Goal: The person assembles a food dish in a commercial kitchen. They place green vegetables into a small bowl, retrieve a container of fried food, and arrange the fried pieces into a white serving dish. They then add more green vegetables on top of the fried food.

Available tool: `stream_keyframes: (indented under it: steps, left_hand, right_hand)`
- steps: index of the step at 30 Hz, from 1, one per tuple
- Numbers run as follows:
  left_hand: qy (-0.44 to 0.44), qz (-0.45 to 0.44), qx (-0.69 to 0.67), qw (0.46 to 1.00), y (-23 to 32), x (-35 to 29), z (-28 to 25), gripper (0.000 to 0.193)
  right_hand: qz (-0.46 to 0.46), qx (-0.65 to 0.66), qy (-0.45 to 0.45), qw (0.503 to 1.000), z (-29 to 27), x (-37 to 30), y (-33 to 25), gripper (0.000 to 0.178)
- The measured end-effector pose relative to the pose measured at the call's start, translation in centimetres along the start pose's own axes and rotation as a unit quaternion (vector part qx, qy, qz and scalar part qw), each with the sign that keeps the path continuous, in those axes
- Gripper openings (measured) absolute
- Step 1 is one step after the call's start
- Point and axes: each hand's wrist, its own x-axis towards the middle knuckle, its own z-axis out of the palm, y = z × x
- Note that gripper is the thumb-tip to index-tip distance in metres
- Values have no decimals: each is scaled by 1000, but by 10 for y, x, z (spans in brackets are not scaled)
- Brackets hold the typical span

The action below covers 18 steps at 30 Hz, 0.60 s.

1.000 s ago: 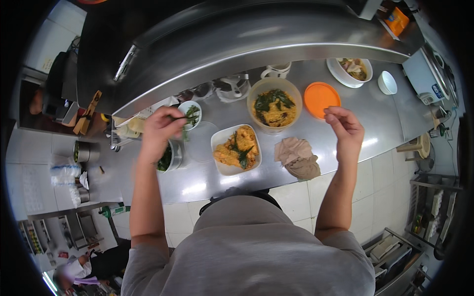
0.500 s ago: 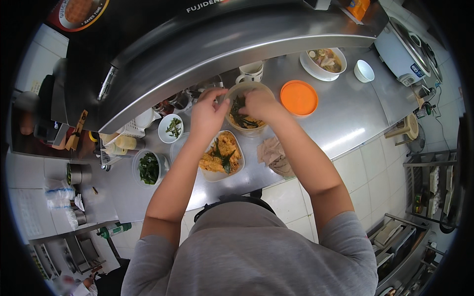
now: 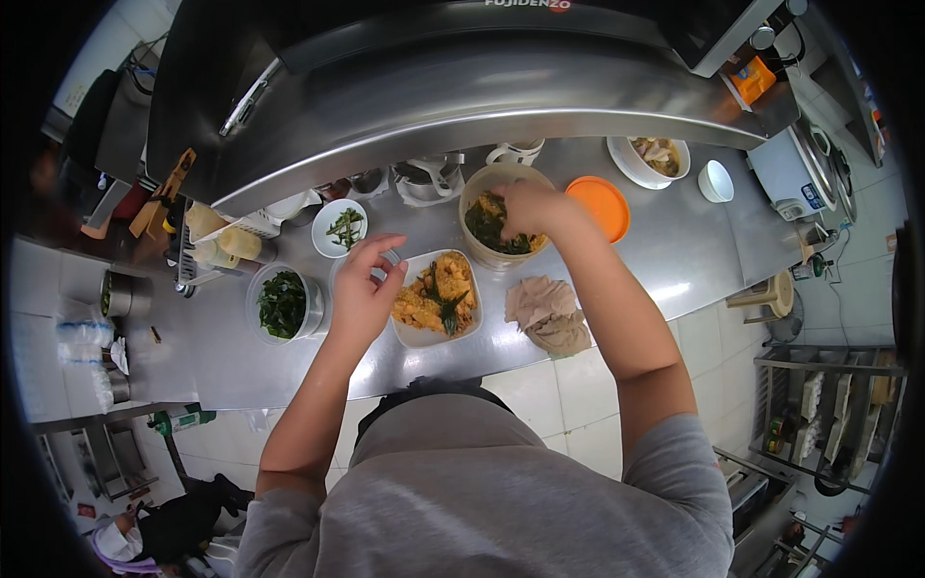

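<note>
My right hand (image 3: 528,208) reaches down into a tall round plastic tub (image 3: 472,226). Its fingers are drawn together among dark green leaves (image 3: 487,220) and orange-brown crumbs; what they pinch is hidden. My left hand (image 3: 366,289) hangs over a clear round container, mostly covered by the hand, with thumb and fingers apart and nothing in them. Just right of it, a white square dish (image 3: 438,337) carries golden crumb-coated food (image 3: 424,301) topped with dark leaves. Left of that hand stands a clear tub (image 3: 314,306) of green leaves (image 3: 281,304).
A crumpled beige cloth (image 3: 547,316) lies near the counter's front edge. Behind are an orange lid (image 3: 599,208), a white mug (image 3: 517,152), a soup bowl (image 3: 660,160), a small white bowl (image 3: 715,181) and a bowl of cut greens (image 3: 339,229). A steel hood (image 3: 482,120) overhangs the back.
My left hand has left the tub's rim and moved down and left. My right hand stays in the tub, where more leaves show. The whole view has shifted.
</note>
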Motion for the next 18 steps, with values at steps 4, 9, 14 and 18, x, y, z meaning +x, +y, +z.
stream_keyframes:
  steps: [4, 9, 14, 18]
  left_hand:
    - [12, 1, -26, 1000, -3, -10, -4, 30]
    - [20, -1, -33, 999, -9, -16, -12, 30]
    - [19, -9, -24, 999, -22, -23, -19, 29]
    - [17, -4, -29, 999, -28, -29, -15, 28]
  right_hand:
    - [28, -17, 10, 999, 15, 7, -9, 74]
    - [13, -23, 56, 998, 19, 17, 6, 60]
    - [-10, -13, 123, 992, 4, 10, -9, 53]
    - [56, -55, 34, 996, 3, 22, -1, 56]
